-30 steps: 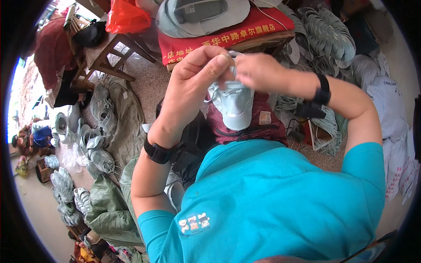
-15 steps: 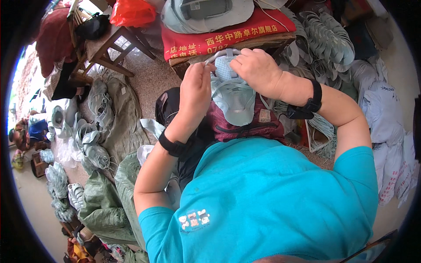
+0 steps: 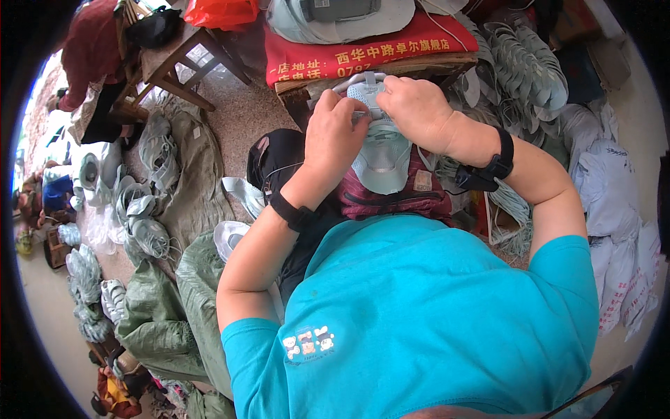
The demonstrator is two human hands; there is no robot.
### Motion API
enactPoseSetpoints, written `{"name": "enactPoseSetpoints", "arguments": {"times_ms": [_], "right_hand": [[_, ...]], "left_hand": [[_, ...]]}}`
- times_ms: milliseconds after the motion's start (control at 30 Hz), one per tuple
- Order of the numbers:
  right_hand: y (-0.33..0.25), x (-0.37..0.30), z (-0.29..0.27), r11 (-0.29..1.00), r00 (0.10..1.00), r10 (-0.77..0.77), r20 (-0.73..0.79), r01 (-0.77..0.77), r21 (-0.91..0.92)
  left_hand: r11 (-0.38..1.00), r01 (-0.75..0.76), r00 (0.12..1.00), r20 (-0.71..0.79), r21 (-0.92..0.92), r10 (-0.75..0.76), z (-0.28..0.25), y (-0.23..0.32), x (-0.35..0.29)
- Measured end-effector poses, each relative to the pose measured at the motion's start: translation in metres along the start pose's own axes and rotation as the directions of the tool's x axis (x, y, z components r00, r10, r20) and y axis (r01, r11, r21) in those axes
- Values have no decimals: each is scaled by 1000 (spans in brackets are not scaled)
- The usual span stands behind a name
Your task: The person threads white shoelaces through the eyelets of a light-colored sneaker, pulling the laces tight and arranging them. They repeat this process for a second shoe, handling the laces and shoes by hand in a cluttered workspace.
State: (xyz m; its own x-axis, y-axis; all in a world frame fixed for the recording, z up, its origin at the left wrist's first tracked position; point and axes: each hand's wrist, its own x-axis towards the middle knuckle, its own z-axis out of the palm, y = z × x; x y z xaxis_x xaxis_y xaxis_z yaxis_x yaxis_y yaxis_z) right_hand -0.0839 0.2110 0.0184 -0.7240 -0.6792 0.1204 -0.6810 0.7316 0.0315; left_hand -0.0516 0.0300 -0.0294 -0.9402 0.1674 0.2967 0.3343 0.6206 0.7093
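Note:
A pale mint-blue shoe [image 3: 380,164] rests on my lap over a dark red cloth [image 3: 419,199], its toe toward me. Its tongue [image 3: 364,94] stands up at the far end, between my hands. My left hand [image 3: 335,129] is closed at the left side of the lacing, with thumb and fingers pinching what looks like the shoelace. On the opposite side, my right hand [image 3: 419,112] is closed with its fingertips at the edge of the shoe beside the tongue. Those fingertips are partly hidden by the hand itself.
Just beyond my hands stands a wooden bench [image 3: 293,91] covered by a red cloth [image 3: 307,59], with a grey shoe part [image 3: 335,28] on top. Shoe uppers are stacked [image 3: 523,63] at the right, near white sacks [image 3: 607,181]. More shoes [image 3: 159,150], a stool [image 3: 171,59] and green sacks [image 3: 157,325] occupy the left.
My left hand has moved right and slightly down, over the lacing, and its fingers have curled in. My right hand has shifted slightly right and down. The shoe's laces are now more hidden.

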Motion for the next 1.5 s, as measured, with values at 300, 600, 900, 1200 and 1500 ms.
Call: {"name": "enactPoseSetpoints", "arguments": {"times_ms": [300, 600, 900, 1200, 1500], "right_hand": [[8, 1, 5, 980, 990, 84, 112, -103, 172], [5, 7, 8, 893, 979, 170, 109, -200, 403], [-4, -2, 17, 859, 976, 202, 86, -219, 462], [-4, 0, 19, 898, 973, 226, 48, -228, 377], [-5, 0, 9, 870, 987, 109, -117, -38, 491]], "left_hand": [[1000, 17, 999, 36, 12, -18, -1, -1, 1], [997, 54, 997, 59, 46, -56, -4, -5, -2], [998, 38, 994, 103, 57, -44, -3, -7, 4], [994, 108, 990, 91, 10, -109, -2, -2, 2], [998, -7, 1000, -11, -68, 7, -12, -7, 1]]}}
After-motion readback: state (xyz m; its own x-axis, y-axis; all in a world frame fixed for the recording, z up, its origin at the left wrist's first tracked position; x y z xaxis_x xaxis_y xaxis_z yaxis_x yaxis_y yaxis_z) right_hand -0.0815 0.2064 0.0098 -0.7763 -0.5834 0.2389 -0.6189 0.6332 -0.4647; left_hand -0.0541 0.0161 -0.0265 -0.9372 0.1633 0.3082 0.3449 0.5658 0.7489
